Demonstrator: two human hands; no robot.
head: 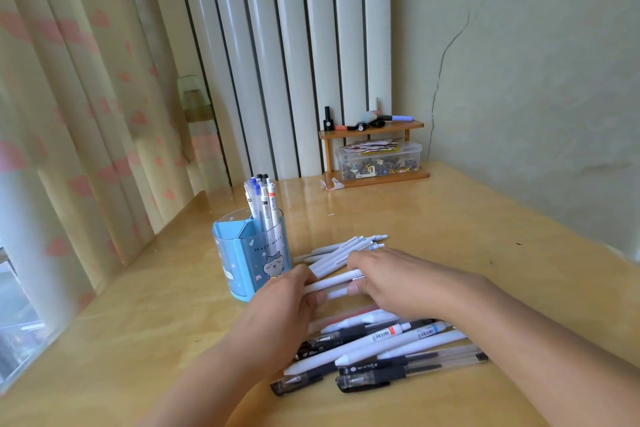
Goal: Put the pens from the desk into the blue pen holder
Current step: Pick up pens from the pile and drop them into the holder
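The blue pen holder (pixel 254 258) stands on the wooden desk (pixel 433 229), with several pens upright in its back compartment (pixel 263 199). To its right lies a row of white pens (pixel 346 250). My left hand (pixel 284 302) and my right hand (pixel 401 281) meet over that row, and both pinch the same white pens (pixel 329 284) from either end, just above the desk. Closer to me lies a heap of white, black and clear pens (pixel 381 350), partly under my right forearm.
A small wooden shelf (pixel 372 130) with a clear box of small items (pixel 377 159) stands at the desk's back, against a white radiator. A curtain and window run along the left edge. A wall bounds the right.
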